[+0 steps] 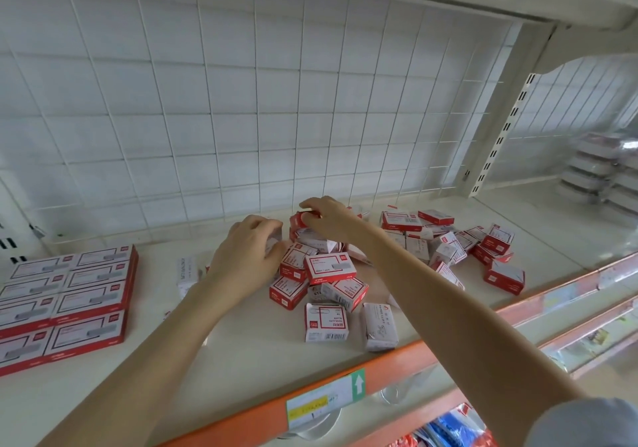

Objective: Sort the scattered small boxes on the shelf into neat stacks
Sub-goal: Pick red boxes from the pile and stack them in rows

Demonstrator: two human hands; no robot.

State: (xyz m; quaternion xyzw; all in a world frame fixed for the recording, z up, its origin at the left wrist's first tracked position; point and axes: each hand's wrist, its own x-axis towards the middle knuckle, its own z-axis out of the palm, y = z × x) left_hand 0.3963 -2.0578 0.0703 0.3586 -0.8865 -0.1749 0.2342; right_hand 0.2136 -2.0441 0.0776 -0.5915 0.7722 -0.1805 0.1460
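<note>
Several small red-and-white boxes (329,268) lie scattered in a heap on the cream shelf (241,350), spreading right to a second loose cluster (448,239). My right hand (328,215) reaches to the back of the heap and pinches a red box (298,219) at its top. My left hand (247,253) is just left of the heap, fingers curled round a small white box (272,243) that is mostly hidden by the hand. A white box (186,274) stands on end left of my left wrist.
Neat flat stacks of larger red-and-white boxes (65,294) fill the shelf's left side. A wire grid back panel (276,101) rises behind. The orange shelf edge (379,363) with a price label runs along the front. Wrapped packs (593,170) sit far right.
</note>
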